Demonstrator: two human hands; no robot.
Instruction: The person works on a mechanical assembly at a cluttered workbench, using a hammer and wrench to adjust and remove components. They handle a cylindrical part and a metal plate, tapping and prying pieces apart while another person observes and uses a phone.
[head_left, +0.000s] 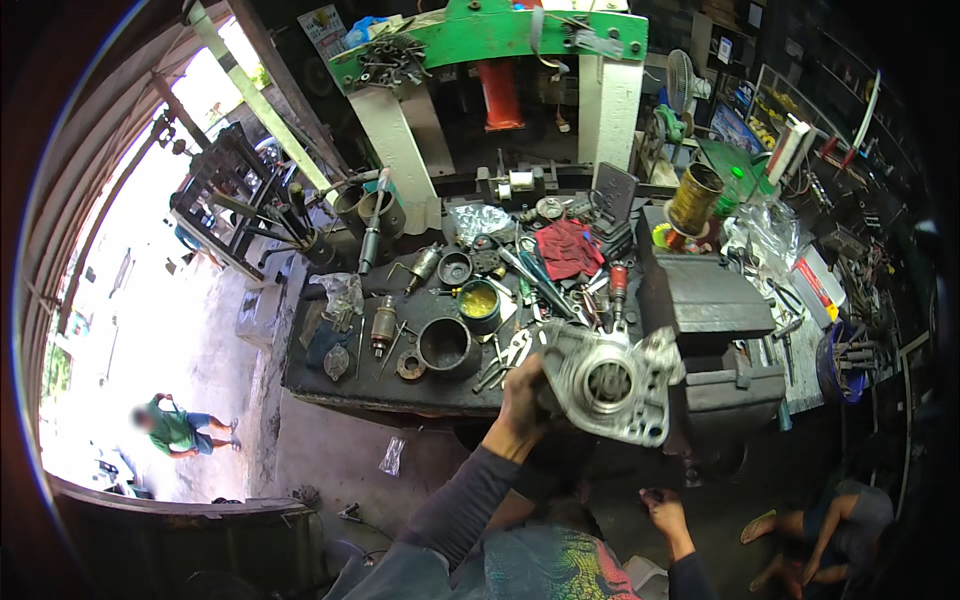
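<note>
1. Over the near edge of the workbench (430,399), just left of the bench vise (715,300) as viewed, a cast-metal housing (643,385) is held up in the left hand (522,405); its left side is gripped, and it is slightly blurred.
2. By the right hand (668,515), held low and apart from the housing, the fingers are kept curled and narrow; whether anything small is pinched there cannot be told.
3. The work is judged to be partway along: separate parts are laid out, among them a motor armature (383,325), an open cylindrical casing (446,373) and a flat ring (409,365).
4. None of these is seen fitted to the housing; how much is left to be done cannot be told.
5. The round bore of the housing is turned up toward the camera, with the holed flange corner pointed down and right.
6. The longer visible axis seems to be laid roughly left to right; the depth behind is hidden.
</note>
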